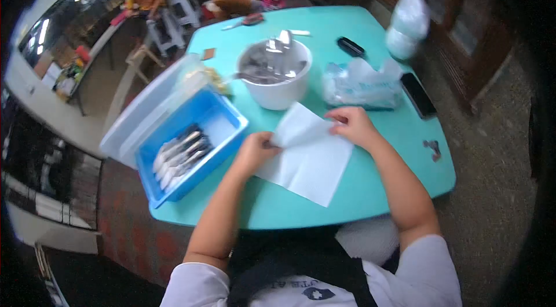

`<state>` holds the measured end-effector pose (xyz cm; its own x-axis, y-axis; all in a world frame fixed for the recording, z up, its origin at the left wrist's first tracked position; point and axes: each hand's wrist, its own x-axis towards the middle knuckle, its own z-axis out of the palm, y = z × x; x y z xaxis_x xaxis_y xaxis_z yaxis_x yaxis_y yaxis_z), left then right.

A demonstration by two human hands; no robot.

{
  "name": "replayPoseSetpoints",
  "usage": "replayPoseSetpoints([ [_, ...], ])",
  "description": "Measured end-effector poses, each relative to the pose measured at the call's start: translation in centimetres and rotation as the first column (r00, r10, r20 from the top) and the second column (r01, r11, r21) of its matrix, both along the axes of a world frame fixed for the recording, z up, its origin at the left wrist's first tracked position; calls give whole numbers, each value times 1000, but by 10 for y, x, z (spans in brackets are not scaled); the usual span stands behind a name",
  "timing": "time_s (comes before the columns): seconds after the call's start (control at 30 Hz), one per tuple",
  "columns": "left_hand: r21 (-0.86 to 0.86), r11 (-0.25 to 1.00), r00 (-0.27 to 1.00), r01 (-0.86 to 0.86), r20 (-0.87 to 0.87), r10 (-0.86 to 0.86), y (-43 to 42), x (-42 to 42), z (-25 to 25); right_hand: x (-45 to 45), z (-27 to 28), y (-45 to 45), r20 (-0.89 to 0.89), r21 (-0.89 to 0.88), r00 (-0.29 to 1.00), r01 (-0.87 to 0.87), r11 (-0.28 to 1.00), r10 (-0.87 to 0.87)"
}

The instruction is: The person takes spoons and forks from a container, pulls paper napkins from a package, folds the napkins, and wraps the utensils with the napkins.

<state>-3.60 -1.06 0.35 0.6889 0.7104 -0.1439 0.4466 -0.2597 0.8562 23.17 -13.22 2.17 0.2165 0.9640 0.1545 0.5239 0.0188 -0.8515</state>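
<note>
A white paper napkin (315, 162) lies partly unfolded on the turquoise table in front of me, its far corner raised. My left hand (255, 153) is closed at the napkin's left edge, fingers pinched on the paper. On the opposite side my right hand (352, 126) pinches the upper right edge between thumb and fingers. Just beyond the napkin stands a white bucket (275, 92) full of metal spoons and other cutlery (272, 64). Left of my left hand, a blue plastic bin (200, 182) holds several napkin-wrapped cutlery bundles (182, 153) in a row.
A plastic pack of napkins (362, 84) lies right of the bucket, near a black phone (418, 95) and a dark case (351, 47). A tall plastic-wrapped item (408, 20) stands at the far right corner. Two people sit beyond the turquoise table (382, 191).
</note>
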Motion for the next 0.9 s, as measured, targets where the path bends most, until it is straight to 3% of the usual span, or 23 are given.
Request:
replayPoseSetpoints([
  [0.03, 24, 999, 998, 37, 56, -38, 1, -3, -1, 4, -3, 1, 14, 30, 999, -36, 999, 36],
  [0.07, 160, 985, 998, 66, -36, -61, -2, -5, 12, 3, -5, 6, 23, 51, 998, -64, 997, 63],
  [0.13, 207, 972, 993, 109, 15, -115, -4, -7, 15, -2, 1, 4, 77, 47, 994, -75, 996, 71],
  [0.2, 206, 961, 980, 187, 31, -197, -4, -6, 15, 7, -5, 6, 137, 52, 986, -105, 993, 97],
  [0.47, 220, 904, 925, 367, 21, -380, -5, -7, 16, 12, -9, 5, 99, 37, 976, -198, 980, 193],
  [0.9, 281, 871, 912, 402, -39, -408, -7, -6, 17, 8, -6, 1, 278, 67, 935, -247, 967, 220],
])
